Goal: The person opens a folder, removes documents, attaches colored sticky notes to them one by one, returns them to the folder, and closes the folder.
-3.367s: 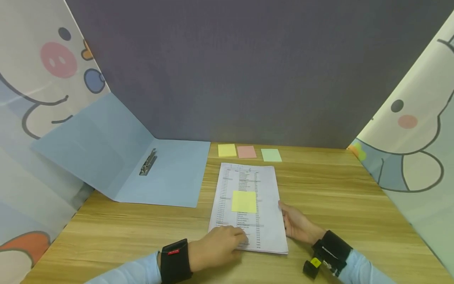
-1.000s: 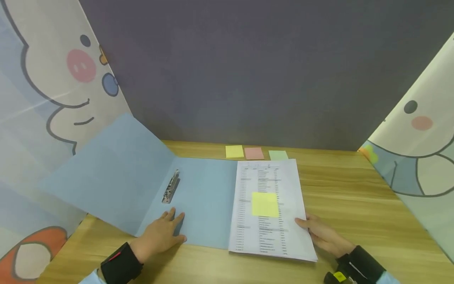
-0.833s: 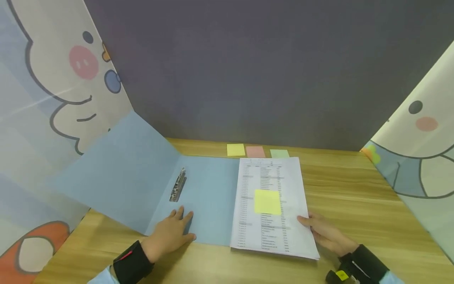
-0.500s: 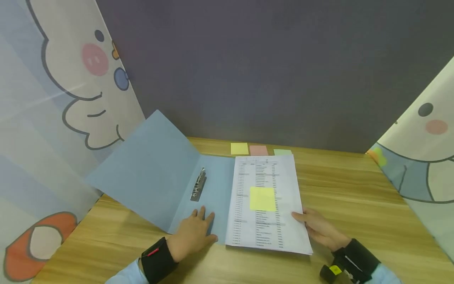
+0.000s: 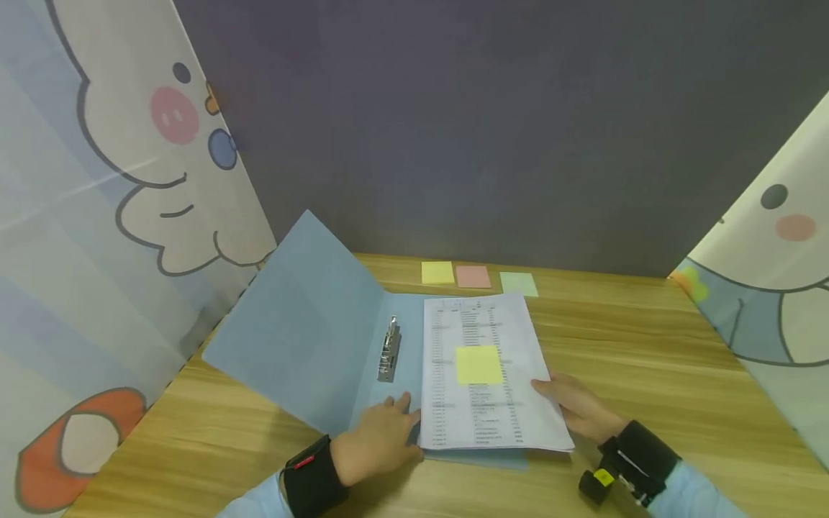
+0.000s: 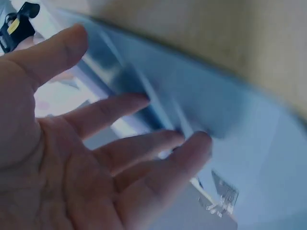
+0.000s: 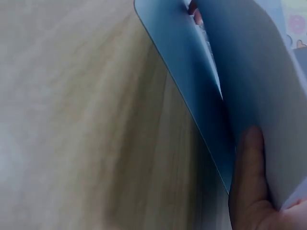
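A blue folder [image 5: 304, 324] lies spread wide, its left cover raised, with a metal lever clip [image 5: 390, 350] near the spine. My left hand [image 5: 378, 439] rests with spread fingers on the folder's inner face, below the clip; the left wrist view shows its palm and loosely extended fingers over the blue surface [image 6: 259, 143]. My right hand [image 5: 579, 406] grips the right edge of a stack of printed paper [image 5: 453, 417], thumb on top. A yellow sticky note [image 5: 479, 365] is on the top sheet. In the right wrist view, the stack [image 7: 261, 72] is lifted at an angle above the folder [image 7: 177, 62].
Yellow [image 5: 437, 272], pink [image 5: 473, 277] and pale green [image 5: 518, 283] sticky notes lie in a row at the back of the wooden table [image 5: 648, 345]. A dark panel [image 5: 453, 144] stands behind them. Cartoon-printed sheets [image 5: 97, 288] flank both sides.
The left hand has left the paper's lower edge for the folder. The folder has slid right, so its right part now lies beneath the stack. The right hand still holds the stack's right edge.
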{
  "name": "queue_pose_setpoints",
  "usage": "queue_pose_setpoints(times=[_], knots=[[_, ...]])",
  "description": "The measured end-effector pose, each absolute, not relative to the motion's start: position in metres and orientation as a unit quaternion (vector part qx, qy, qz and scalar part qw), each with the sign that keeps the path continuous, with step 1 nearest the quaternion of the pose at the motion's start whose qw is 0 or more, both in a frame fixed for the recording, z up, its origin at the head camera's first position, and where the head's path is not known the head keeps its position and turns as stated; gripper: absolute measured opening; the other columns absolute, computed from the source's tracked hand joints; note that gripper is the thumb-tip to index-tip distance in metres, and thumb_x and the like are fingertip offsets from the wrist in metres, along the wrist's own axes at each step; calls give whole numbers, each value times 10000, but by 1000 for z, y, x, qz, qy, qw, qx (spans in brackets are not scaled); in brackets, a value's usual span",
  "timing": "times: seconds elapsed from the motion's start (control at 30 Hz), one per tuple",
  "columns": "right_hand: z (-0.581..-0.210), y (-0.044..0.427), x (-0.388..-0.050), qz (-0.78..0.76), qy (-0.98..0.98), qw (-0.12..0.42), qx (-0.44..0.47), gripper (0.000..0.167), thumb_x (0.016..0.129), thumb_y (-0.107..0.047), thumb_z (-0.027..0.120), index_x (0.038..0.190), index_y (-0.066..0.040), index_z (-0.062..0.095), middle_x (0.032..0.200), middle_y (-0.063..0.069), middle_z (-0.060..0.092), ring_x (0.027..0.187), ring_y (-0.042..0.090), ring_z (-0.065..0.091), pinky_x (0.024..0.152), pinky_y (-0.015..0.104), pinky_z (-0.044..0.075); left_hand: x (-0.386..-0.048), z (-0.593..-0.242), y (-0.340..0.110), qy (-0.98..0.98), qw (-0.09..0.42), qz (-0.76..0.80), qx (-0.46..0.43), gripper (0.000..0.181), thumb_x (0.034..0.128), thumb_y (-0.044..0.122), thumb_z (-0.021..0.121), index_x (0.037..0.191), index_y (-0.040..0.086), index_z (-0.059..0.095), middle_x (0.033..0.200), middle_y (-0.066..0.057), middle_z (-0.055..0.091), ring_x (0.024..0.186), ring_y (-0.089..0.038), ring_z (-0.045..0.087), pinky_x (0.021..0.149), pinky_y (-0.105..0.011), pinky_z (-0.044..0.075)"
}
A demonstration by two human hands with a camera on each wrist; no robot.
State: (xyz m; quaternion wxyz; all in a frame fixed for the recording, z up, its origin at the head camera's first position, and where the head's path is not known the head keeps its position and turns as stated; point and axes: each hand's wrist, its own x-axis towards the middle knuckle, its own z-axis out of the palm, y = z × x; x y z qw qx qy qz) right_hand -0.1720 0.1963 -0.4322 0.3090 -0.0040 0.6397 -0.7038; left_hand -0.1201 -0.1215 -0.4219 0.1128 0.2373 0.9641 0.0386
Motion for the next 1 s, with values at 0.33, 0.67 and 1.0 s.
queue_pose_setpoints(times=[0.33,0.67,1.0], knots=[[-438,166,-186,-669,681,295,-33,502,989,-147,357,1397,84,177,1200,98,566,1023,138,576,847,301,468,-148,-360,-163,983,97,23,152,551,839,337,640,1323,123,490,1393,-182,413,1265,-372,404,949,-611,353],[-444,157,-188,-651,706,280,2,451,984,-117,343,1390,54,243,1199,132,564,1006,159,590,838,323,482,-171,-354,-218,982,112,71,137,506,859,239,626,1270,-31,507,1320,-243,472,1253,-407,395,1001,-528,345],[-443,155,-188,-639,722,263,25,445,979,-110,343,1402,3,263,1215,132,558,1011,161,586,856,326,467,-181,-399,-248,965,170,71,185,613,740,198,751,1275,14,516,1372,-305,359,1258,-484,336,999,-562,325]])
